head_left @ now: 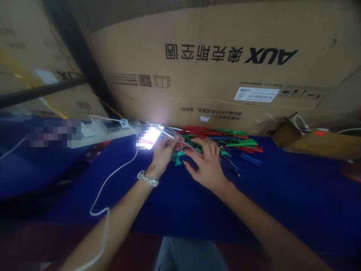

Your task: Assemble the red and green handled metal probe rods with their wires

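Observation:
My left hand (163,152), with a metal bracelet on its wrist, is closed around thin metal tweezers (169,132) whose tips point up and left toward a bright phone screen (148,138). My right hand (207,162) lies palm down with fingers spread over a small green piece (178,157) and thin red wires on the blue cloth (282,188). Just behind both hands sits a pile of red, green and blue handled tools (234,140).
A large brown cardboard box (225,67) stands upright behind the table. A white cable (113,177) runs from the phone toward the front edge. A white power strip (98,130) lies at the left, a small brown box (286,133) at the right.

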Demonstrator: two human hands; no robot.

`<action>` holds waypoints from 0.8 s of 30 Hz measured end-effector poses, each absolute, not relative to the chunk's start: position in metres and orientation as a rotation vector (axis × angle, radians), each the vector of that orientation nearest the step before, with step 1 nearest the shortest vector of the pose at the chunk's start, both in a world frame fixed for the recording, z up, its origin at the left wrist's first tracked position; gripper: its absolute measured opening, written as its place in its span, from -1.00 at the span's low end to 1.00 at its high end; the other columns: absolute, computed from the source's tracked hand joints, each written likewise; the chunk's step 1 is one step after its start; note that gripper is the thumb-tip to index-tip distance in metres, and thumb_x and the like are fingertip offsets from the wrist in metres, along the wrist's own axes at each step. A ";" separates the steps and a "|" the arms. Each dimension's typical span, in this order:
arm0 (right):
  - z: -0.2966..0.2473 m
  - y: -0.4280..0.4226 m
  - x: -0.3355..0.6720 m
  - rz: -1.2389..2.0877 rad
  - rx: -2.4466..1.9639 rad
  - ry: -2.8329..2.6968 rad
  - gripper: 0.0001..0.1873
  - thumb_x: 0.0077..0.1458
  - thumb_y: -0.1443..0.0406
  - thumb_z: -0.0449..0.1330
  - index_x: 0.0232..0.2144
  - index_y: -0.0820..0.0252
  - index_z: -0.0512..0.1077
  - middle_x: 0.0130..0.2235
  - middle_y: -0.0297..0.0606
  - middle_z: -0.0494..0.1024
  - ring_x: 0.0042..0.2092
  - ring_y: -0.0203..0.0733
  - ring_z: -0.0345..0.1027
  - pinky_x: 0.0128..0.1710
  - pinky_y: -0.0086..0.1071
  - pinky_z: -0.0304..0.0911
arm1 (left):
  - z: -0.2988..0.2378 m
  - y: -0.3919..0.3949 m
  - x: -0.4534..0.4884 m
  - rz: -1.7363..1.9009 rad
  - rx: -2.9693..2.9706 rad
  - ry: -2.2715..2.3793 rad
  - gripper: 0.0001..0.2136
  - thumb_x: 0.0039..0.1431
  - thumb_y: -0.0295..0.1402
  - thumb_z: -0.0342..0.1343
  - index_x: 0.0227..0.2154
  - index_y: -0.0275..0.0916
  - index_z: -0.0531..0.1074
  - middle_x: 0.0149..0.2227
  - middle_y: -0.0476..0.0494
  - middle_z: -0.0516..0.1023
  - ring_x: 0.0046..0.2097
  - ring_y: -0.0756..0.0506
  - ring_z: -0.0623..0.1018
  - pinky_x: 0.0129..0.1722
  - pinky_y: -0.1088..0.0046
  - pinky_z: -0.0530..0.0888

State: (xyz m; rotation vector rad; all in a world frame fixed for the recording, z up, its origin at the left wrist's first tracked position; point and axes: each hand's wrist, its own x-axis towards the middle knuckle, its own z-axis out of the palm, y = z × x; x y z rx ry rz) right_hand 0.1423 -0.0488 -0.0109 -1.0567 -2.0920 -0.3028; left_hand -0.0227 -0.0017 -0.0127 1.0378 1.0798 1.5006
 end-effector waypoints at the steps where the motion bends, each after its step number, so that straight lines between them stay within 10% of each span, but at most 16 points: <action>1: -0.011 -0.048 0.138 -0.333 -1.070 -2.114 -0.71 0.15 0.23 0.25 -0.05 0.00 0.49 0.18 -0.10 0.33 0.18 0.16 0.17 0.10 0.06 0.10 | -0.014 -0.003 -0.020 1.507 1.044 1.078 -0.72 -0.03 -0.17 0.37 -0.50 -0.30 0.52 -0.51 -0.05 0.56 -0.47 0.02 0.53 -0.40 0.50 0.51; 24: -0.018 -0.017 0.149 -0.006 -1.061 -1.872 -0.92 0.16 0.25 0.28 -0.38 0.03 0.59 -0.16 -0.29 0.57 -0.06 -0.08 0.34 -0.08 -0.17 0.12 | -0.014 -0.010 -0.007 1.432 0.947 0.945 -0.66 -0.09 -0.16 0.42 -0.41 -0.34 0.53 -0.43 -0.12 0.63 -0.38 -0.06 0.64 -0.31 0.44 0.60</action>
